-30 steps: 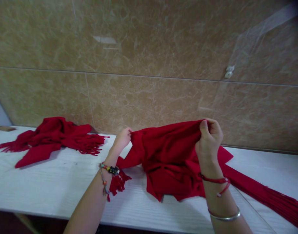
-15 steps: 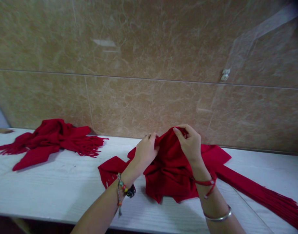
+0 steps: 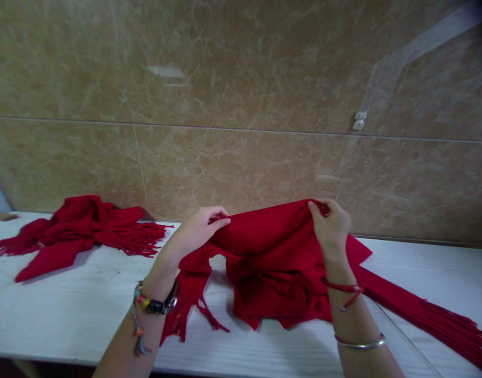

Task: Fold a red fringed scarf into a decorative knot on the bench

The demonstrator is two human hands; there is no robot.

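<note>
A red fringed scarf [image 3: 272,231] lies bunched on the white table, its upper edge raised and stretched between my two hands. My left hand [image 3: 201,226] pinches that edge at its left end, thumb and fingers pressed together. At the right end of the edge, my right hand [image 3: 331,226] grips the cloth between thumb and fingers. One fringed end hangs down below my left hand onto the table. Another long fringed strip runs off to the lower right. The middle of the scarf is crumpled in folds on the table.
A second red scarf [image 3: 83,226] with fringes lies crumpled at the left of the white table [image 3: 87,304]. Behind the table stands a brown marbled tile wall [image 3: 241,168] with a small white fitting [image 3: 359,120]. A brown piece [image 3: 2,216] sits at the far left edge.
My hands have moved apart, the left one further left and the right one slightly right. The scarf's edge between them is now stretched out, and a fringed end shows under my left hand.
</note>
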